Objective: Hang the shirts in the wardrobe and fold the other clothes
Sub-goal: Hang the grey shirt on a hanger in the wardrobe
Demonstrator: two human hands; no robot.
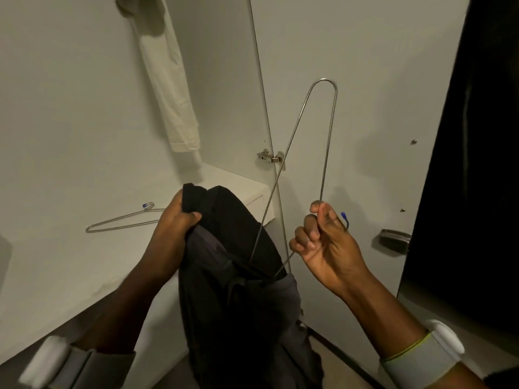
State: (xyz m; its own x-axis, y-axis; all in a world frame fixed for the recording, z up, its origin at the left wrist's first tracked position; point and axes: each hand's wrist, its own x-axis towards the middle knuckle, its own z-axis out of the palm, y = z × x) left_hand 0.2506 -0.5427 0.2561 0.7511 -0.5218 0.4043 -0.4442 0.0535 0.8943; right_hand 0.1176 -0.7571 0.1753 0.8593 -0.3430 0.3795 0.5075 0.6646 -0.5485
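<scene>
Centre frame: left hand (175,220) clenches the dark shirt (233,276) by its top edge; right hand (323,240) pinches the wire hanger (327,130), one end threaded inside the garment (opening unclear). Risk: wire snagging fabric, or the shirt sliding off

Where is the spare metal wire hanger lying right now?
The spare metal wire hanger lies flat on the white wardrobe shelf, left of centre in the head view, just left of the left hand gripping the dark shirt.
</scene>
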